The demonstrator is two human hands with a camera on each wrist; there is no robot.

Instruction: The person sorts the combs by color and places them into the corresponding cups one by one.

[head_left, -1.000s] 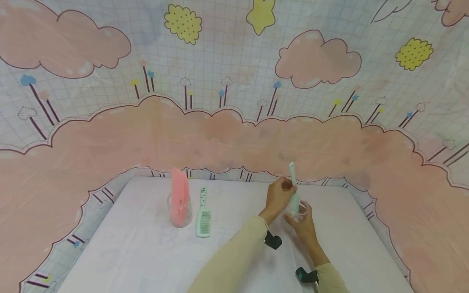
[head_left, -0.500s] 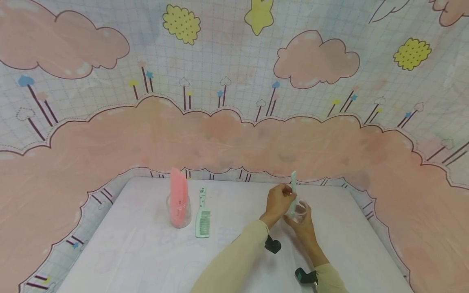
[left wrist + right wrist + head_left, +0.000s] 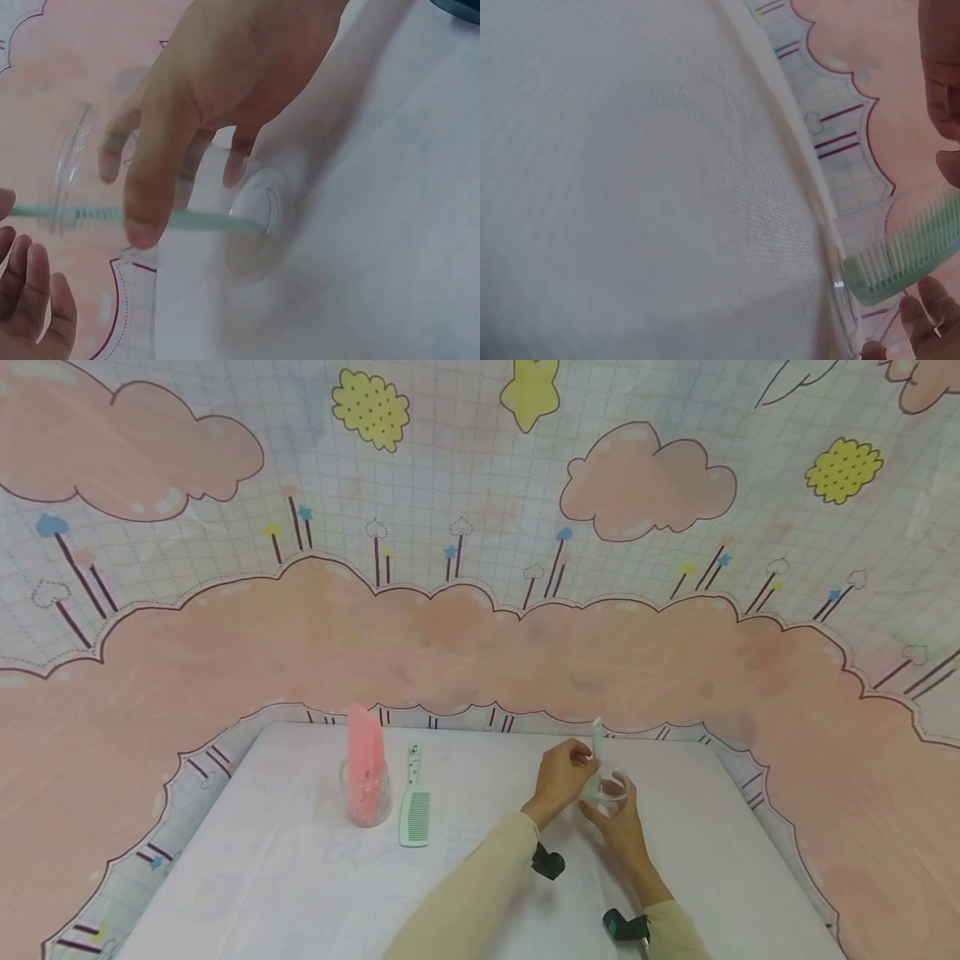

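Note:
In the head view my left hand [image 3: 562,778] pinches the upper handle of a mint-green comb [image 3: 597,743], which stands upright in a clear plastic cup [image 3: 615,787]. My right hand [image 3: 626,832] grips the cup low on its near side. Through the cup wall in the left wrist view, the green comb [image 3: 202,221] runs down to the cup's base [image 3: 251,259]. The comb's teeth [image 3: 919,236] appear inside the cup in the right wrist view, tooth end down. Only some fingers of the left hand [image 3: 34,300] show at that left wrist view's edge.
Left on the white table [image 3: 300,893] stands another clear cup [image 3: 386,797] with something flat and pink [image 3: 365,752] upright in it. Beside it a second mint-green comb [image 3: 415,814] lies flat. A patterned cloth [image 3: 450,643] hangs behind the table.
The green comb has gone lower into the cup, with my left hand coming down along with it. Lately that hand has drifted slightly left. My right hand stays on the cup.

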